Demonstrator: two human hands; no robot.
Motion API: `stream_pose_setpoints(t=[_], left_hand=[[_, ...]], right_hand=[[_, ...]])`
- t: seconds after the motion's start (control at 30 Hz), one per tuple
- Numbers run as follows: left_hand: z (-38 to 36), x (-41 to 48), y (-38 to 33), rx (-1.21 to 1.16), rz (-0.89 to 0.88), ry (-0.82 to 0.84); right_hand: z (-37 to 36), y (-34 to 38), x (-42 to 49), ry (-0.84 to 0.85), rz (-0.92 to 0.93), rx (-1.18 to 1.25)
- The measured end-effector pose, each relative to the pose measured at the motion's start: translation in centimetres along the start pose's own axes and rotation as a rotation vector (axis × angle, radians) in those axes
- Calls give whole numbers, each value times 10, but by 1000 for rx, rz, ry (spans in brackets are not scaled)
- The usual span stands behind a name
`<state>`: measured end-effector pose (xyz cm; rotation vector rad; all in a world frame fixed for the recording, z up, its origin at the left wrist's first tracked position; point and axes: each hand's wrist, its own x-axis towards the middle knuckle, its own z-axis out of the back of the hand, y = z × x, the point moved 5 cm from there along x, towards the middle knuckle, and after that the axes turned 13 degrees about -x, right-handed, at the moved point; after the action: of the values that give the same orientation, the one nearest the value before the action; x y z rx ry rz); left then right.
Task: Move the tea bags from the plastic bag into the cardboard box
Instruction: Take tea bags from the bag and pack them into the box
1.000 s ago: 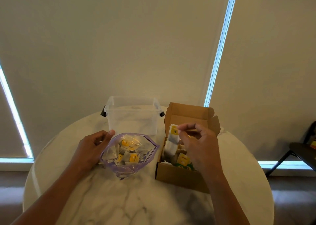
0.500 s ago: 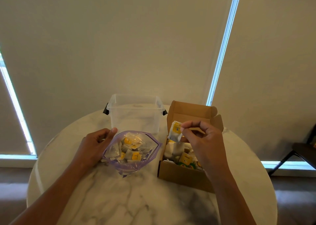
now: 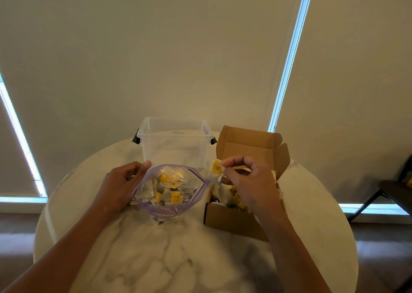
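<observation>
A clear plastic bag [image 3: 153, 207] with a purple rim stands open on the table, holding several tea bags [image 3: 175, 198] with yellow tags. My left hand [image 3: 121, 184] grips the bag's left rim. To its right lies an open cardboard box [image 3: 231, 218] with several tea bags inside, partly hidden by my right hand. My right hand [image 3: 250, 182] pinches one tea bag [image 3: 215, 172] by its yellow tag, in the air above the box's left edge, between box and bag.
A clear plastic tub [image 3: 175, 145] with black side latches stands behind the bag. Everything sits on a round white marble table [image 3: 178, 259]. A dark chair [image 3: 392, 192] stands at the far right, off the table.
My right hand has kept the pinched tea bag raised and shifted it slightly left, from over the box's inside toward its left edge. My left hand stays on the bag's rim.
</observation>
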<state>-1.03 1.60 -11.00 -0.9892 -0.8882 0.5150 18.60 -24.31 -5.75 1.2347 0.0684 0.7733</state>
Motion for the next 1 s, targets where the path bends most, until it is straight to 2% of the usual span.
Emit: stream_pose_setpoints(t=[0.27,0.57,0.8,1.0], left_hand=[[-2,-2,-2,-20,6,14],[0,1,3,-14,-26,20],[-1,0,1,3,-16,6],[0,1,6,-6,9,14]], right_hand=[[-11,-1,6,-4,-24,27],[8,-12,5,6,-74,49],[7,-11,3,61,-51,-69],[12,-6,0,40,-46,-104]])
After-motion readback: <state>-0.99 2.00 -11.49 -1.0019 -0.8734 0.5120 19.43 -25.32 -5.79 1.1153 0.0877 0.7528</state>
